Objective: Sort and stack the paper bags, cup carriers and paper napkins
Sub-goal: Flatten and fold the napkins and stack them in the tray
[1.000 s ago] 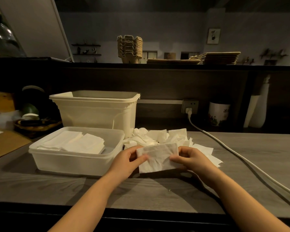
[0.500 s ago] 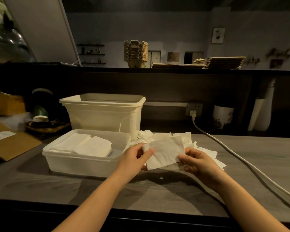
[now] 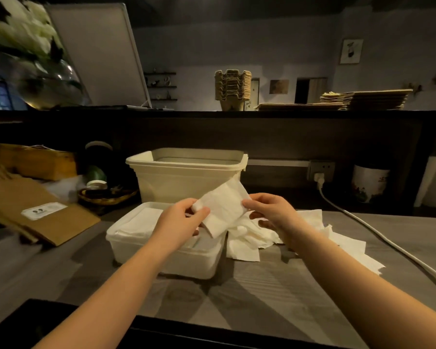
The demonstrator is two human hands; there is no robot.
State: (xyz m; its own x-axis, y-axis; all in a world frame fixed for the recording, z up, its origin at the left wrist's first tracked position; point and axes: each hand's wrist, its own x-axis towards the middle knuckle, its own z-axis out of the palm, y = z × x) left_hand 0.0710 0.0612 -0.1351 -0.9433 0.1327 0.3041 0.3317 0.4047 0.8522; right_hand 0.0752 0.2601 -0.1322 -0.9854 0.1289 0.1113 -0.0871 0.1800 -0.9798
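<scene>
A white paper napkin is held up above the table, tilted, between both hands. My left hand pinches its left edge and my right hand pinches its right edge. Below it lies a loose pile of napkins on the grey table. A shallow white tray under my left hand holds flat stacked napkins. On the upper shelf stand a stack of cup carriers and stacked paper bags.
A deep cream bin stands behind the tray. Brown paper bags lie at the left. A white cable runs from the wall socket across the table's right side. A white pot sits at the back right.
Both hands have lifted the napkin up and to the left, from just over the table to above the shallow tray's right end. The napkin now tilts.
</scene>
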